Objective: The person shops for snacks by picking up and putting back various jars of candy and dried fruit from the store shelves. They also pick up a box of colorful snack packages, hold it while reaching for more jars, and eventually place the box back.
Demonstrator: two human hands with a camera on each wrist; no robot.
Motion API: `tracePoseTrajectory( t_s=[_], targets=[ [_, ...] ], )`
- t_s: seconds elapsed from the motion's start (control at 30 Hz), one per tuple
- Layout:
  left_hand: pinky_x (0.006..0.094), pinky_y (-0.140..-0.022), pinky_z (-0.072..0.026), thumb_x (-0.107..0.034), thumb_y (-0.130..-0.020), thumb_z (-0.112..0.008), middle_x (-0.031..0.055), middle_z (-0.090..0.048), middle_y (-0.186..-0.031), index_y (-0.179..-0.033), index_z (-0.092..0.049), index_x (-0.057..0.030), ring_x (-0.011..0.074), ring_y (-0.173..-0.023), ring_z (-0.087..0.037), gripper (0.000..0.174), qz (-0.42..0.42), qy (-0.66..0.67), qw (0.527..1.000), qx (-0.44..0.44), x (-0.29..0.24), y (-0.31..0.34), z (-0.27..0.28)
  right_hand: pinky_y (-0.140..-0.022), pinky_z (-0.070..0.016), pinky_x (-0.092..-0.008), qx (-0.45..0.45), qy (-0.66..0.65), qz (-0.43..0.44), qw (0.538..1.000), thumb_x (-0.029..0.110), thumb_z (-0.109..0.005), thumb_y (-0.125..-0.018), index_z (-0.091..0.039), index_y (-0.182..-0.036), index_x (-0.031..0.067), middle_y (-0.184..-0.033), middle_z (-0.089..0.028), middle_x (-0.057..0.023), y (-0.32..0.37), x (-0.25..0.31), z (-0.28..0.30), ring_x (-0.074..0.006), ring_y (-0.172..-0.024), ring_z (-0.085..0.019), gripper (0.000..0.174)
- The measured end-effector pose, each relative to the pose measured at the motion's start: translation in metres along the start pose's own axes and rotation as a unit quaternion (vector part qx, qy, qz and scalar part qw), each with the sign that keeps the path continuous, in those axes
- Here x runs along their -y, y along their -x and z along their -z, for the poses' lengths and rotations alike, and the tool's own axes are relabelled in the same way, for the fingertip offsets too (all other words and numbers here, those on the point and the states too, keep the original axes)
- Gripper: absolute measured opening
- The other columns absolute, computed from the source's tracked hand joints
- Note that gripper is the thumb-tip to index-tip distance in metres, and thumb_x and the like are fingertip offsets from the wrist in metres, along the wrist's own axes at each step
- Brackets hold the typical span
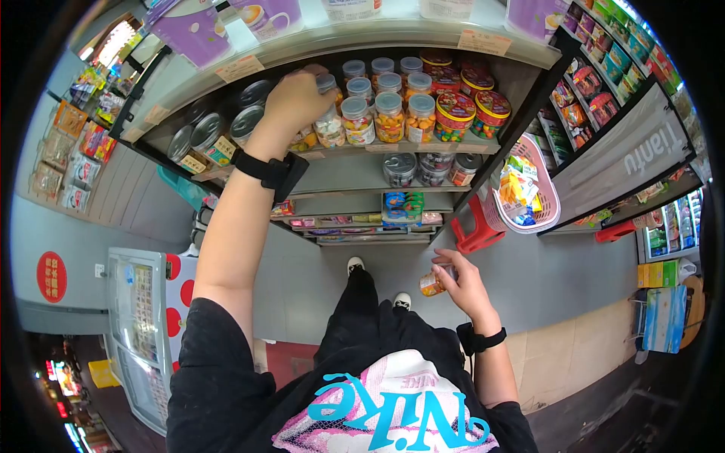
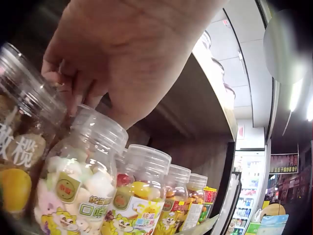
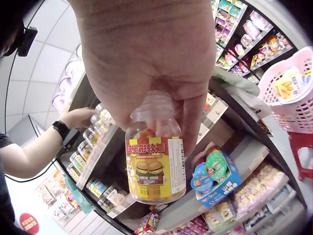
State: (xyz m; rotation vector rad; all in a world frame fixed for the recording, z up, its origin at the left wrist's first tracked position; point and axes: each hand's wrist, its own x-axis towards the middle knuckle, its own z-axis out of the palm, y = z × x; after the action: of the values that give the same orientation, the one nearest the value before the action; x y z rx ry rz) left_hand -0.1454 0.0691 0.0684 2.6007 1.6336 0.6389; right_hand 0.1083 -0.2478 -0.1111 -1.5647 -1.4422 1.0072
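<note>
My right hand (image 1: 466, 285) grips a small clear jar (image 3: 155, 169) of gummy candy by its neck, away from the shelf. The right wrist view shows the jar's yellow and red label with burgers printed on it. My left hand (image 1: 302, 98) reaches over the front of the upper shelf, among the candy jars. In the left wrist view it is above and behind a marshmallow jar (image 2: 78, 181), its fingertips partly hidden by the jars; I cannot tell whether they hold one. A larger jar (image 2: 22, 142) with brown contents stands beside it.
Several clear candy jars (image 1: 389, 117) and round red tins (image 1: 455, 111) fill the shelf's right part; dark-lidded jars (image 1: 214, 138) stand at left. Overhead runs a shelf edge (image 1: 355, 44). A pink basket (image 1: 545, 177) with snack packs sits on a red stool (image 1: 477, 230) at right.
</note>
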Motion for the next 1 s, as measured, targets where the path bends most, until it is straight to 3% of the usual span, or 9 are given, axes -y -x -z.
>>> tracePoseTrajectory(
  t_s=[0.2,0.27,0.3,0.37,0.43,0.5,0.63,0.9,1.0],
  targets=[
    [0.0398,-0.082,-0.0554,-0.035,-0.086,-0.07,0.0209,-0.071,-0.108,-0.125,-0.065,-0.0051,0.031,-0.094,-0.071,0.05,-0.005,-0.008,1.0,0.012,-0.001,0.005,-0.002,-0.087,-0.0533,-0.0372,-0.009,-0.005,0.008,1.0,0.016,-0.067,-0.093,-0.06,-0.124,-0.0003,-0.107,-0.071,-0.0184,-0.001,0.001,0.002,-0.0313,-0.1,-0.07,0.035],
    [0.0397,-0.083,-0.0541,-0.028,-0.087,-0.069,0.017,-0.071,-0.108,-0.12,-0.067,-0.0058,0.0307,-0.098,-0.068,0.04,-0.089,-0.075,0.977,-0.177,-0.014,0.022,0.001,-0.087,-0.0534,-0.0371,-0.01,-0.003,0.008,1.0,0.017,-0.068,-0.093,-0.06,-0.124,-0.0005,-0.106,-0.071,-0.0181,-0.001,0.001,0.002,-0.031,-0.1,-0.07,0.037],
    [0.0397,-0.083,-0.0541,-0.028,-0.087,-0.069,0.017,-0.071,-0.108,-0.12,-0.067,-0.0058,0.0307,-0.098,-0.068,0.04,-0.09,-0.075,0.977,-0.176,-0.023,0.033,0.004,-0.087,-0.0534,-0.0371,-0.01,-0.003,0.007,1.0,0.017,-0.068,-0.093,-0.06,-0.124,-0.0005,-0.106,-0.071,-0.0181,-0.002,0.001,0.002,-0.031,-0.1,-0.07,0.037],
    [0.0401,-0.087,-0.0527,-0.019,-0.085,-0.069,0.0137,-0.069,-0.108,-0.114,-0.068,-0.0078,0.0313,-0.101,-0.066,0.031,-0.17,0.121,0.96,-0.185,-0.056,0.061,0.014,-0.085,-0.054,-0.0371,-0.017,0.015,0.021,1.0,0.02,-0.073,-0.09,-0.056,-0.129,0.0006,-0.108,-0.07,-0.0175,-0.004,0.002,0.003,-0.0297,-0.099,-0.07,0.047],
    [0.04,-0.088,-0.0525,-0.015,-0.081,-0.073,0.0121,-0.067,-0.106,-0.11,-0.068,-0.009,0.0308,-0.1,-0.065,0.03,-0.285,0.182,0.937,-0.085,-0.071,0.1,-0.007,-0.085,-0.0544,-0.0367,-0.018,0.006,0.023,1.0,0.02,-0.076,-0.087,-0.052,-0.134,0.0017,-0.112,-0.069,-0.0177,-0.005,0.01,0.004,-0.0289,-0.098,-0.071,0.055],
    [0.0411,-0.09,-0.0519,-0.019,-0.079,-0.076,0.0119,-0.064,-0.112,-0.117,-0.065,-0.0105,0.0315,-0.104,-0.064,0.04,-0.351,0.249,0.897,0.102,-0.095,0.142,-0.021,-0.085,-0.0549,-0.0364,-0.015,-0.003,0.027,0.999,0.021,-0.079,-0.085,-0.047,-0.138,0.0027,-0.116,-0.068,-0.0178,-0.009,0.015,0.0,-0.0281,-0.098,-0.071,0.064],
    [0.0445,-0.093,-0.0504,-0.026,-0.075,-0.081,0.0123,-0.057,-0.122,-0.131,-0.054,-0.0146,0.0335,-0.114,-0.059,0.063,-0.307,0.292,0.877,0.225,-0.105,0.205,-0.074,-0.085,-0.0559,-0.0363,0.0,-0.032,0.05,0.998,0.02,-0.082,-0.081,-0.033,-0.148,0.0054,-0.124,-0.064,-0.019,-0.018,0.021,-0.008,-0.0277,-0.099,-0.071,0.084],
    [0.0442,-0.087,-0.0525,-0.026,-0.075,-0.081,0.0128,-0.062,-0.109,-0.117,-0.057,-0.0112,0.0342,-0.101,-0.064,0.051,-0.173,0.318,0.913,0.187,-0.113,0.242,-0.101,-0.09,-0.0544,-0.0391,0.052,-0.038,0.012,0.998,0.018,-0.077,-0.084,-0.028,-0.152,0.0039,-0.128,-0.061,-0.0223,-0.022,0.031,-0.023,-0.0321,-0.107,-0.068,0.085],
    [0.0428,-0.086,-0.053,-0.024,-0.075,-0.08,0.0131,-0.063,-0.108,-0.116,-0.057,-0.0091,0.0328,-0.102,-0.064,0.049,-0.116,0.36,0.902,0.207,-0.109,0.238,-0.087,-0.095,-0.0522,-0.0406,0.064,-0.051,0.073,0.994,0.022,-0.075,-0.087,-0.027,-0.152,0.0017,-0.133,-0.058,-0.0232,-0.02,0.033,-0.024,-0.0333,-0.115,-0.064,0.083]
  ],
)
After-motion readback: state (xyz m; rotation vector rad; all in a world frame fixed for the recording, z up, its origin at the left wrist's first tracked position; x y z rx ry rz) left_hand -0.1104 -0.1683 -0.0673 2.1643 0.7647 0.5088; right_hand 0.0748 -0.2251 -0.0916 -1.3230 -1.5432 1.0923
